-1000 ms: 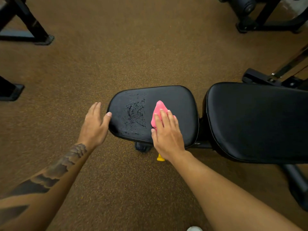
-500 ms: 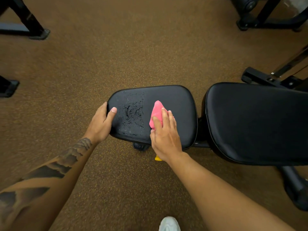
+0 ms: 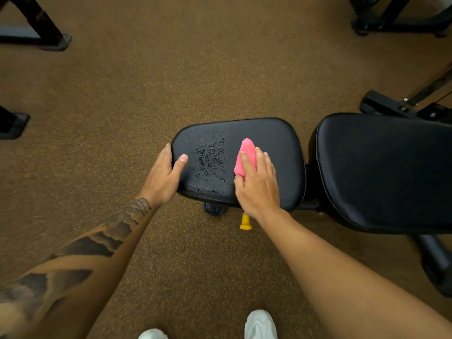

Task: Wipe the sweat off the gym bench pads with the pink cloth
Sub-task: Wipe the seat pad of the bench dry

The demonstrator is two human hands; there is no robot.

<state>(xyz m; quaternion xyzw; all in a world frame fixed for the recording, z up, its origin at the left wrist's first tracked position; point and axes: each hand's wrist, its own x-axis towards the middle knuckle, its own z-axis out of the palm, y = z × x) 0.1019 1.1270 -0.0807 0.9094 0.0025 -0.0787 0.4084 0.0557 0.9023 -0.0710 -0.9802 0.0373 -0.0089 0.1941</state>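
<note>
A small black seat pad sits in the middle of the view, with a patch of sweat droplets on its left half. My right hand presses a bunched pink cloth onto the pad just right of the wet patch. My left hand grips the pad's left edge, thumb on top. A larger black back pad lies to the right, looking dry.
Brown speckled rubber floor surrounds the bench. A yellow knob hangs under the seat pad. Black equipment feet stand at the top left, left edge and top right. My white shoes show at the bottom.
My left hand moved from beside the seat pad onto its left edge and gripped it. My right hand with the pink cloth stayed on the pad, just right of the wet patch.
</note>
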